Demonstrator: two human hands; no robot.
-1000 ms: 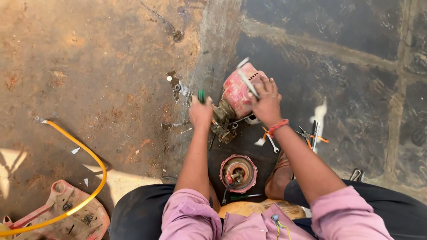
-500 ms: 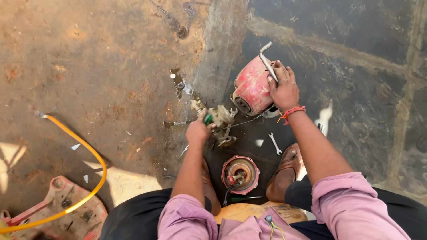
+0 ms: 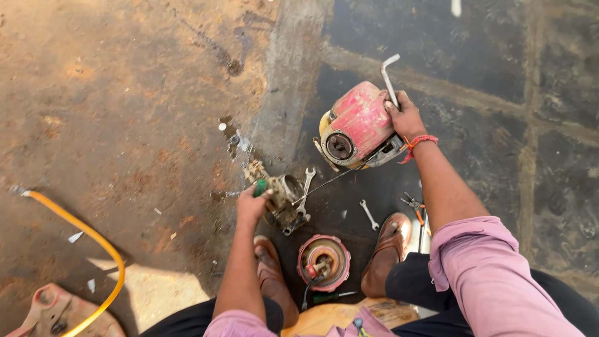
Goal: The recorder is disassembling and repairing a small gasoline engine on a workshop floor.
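Red-painted, worn and drum-shaped, the metal motor housing [image 3: 359,125] is held tilted above the dark stone-slab floor [image 3: 499,125], its round open end turned toward the person. The right hand [image 3: 405,115] is closed over the housing's far side, fingers wrapped around it, and a bent grey metal bar [image 3: 390,78] rises beside the fingers; whether the hand also grips the bar cannot be told. The left hand [image 3: 251,205] is closed around a green-handled tool [image 3: 259,187], held just beside a dirty grey metal engine block [image 3: 284,200] resting on the ground. A silver open-ended spanner [image 3: 305,190] lies across that block. Between the person's brown leather shoes [image 3: 388,249] sits a round red-rimmed cover [image 3: 323,262]. A smaller spanner [image 3: 369,214] lies near it on the slab. A yellow hose [image 3: 87,240] curves over the reddish dirt ground [image 3: 112,112] at left, well apart from both hands.
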